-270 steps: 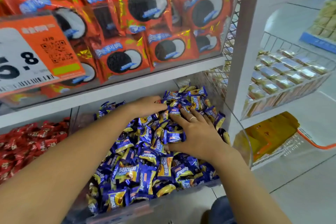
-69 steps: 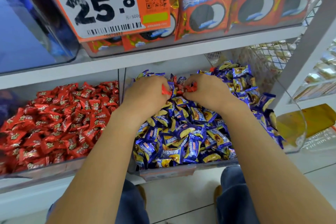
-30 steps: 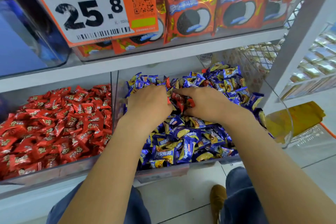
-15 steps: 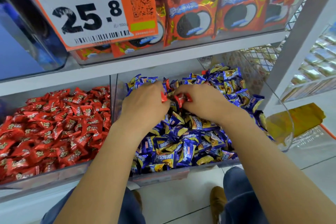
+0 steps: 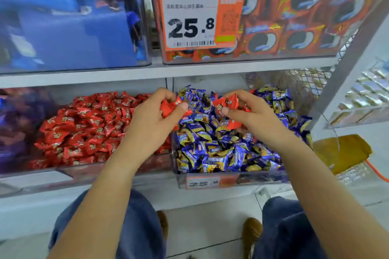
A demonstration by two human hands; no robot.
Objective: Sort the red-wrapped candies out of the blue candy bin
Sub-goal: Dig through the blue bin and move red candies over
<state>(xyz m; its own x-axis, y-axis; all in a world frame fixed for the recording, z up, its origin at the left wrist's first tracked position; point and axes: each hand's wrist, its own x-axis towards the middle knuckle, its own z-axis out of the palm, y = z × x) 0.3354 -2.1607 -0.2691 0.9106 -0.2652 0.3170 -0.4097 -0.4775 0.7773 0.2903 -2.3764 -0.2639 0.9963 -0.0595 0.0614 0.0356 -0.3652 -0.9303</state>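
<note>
Both hands lifted clear of the blue candy bin (image 5: pixel 231 181), red-wrapped candies gripped.
Left hand (image 5: pixel 155 120) nears the red bin (image 5: pixel 63 171); right hand (image 5: pixel 252 115) holds perhaps several red-wrapped candies (image 5: pixel 227 102).

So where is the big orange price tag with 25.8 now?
In the head view, the price tag hangs on the front of the upper clear bin of red cookie packs, above the blue candy bin.

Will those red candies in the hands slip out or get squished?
Probably slippery: the red candies have shiny wrappers. Likely light, since the right hand and left hand each hold several. The crinkly wrapper ends would bend easily.
</note>
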